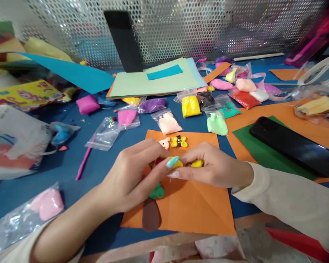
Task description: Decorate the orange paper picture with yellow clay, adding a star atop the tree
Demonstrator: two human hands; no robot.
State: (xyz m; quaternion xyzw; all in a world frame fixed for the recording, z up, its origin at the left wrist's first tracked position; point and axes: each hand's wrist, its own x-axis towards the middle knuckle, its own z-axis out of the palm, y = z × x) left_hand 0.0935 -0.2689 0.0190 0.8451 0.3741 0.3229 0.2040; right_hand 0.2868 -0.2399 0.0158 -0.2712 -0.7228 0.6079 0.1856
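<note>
Both hands meet over an orange sheet of paper (197, 204). My left hand (139, 171), with a turquoise thumbnail, pinches a piece of yellow modelling clay (177, 164). From the other side, the fingers of my right hand (211, 166) close on the same piece. More yellow clay (197, 163) shows within my right hand. Just beyond the fingers lie a yellow-and-black clay butterfly (179, 141) and a pale clay animal head (164, 143), partly covered by my left hand. Beneath my left wrist are a green clay shape (157, 191) and a flat brown clay oval (151, 215).
Bags of coloured clay, among them yellow (191, 106), mint (217, 122) and pale pink (169, 122), lie beyond the sheet. A black phone (293, 146) rests at right; another dark phone (124, 40) leans on the mesh. A pink stick tool (84, 162) lies at left.
</note>
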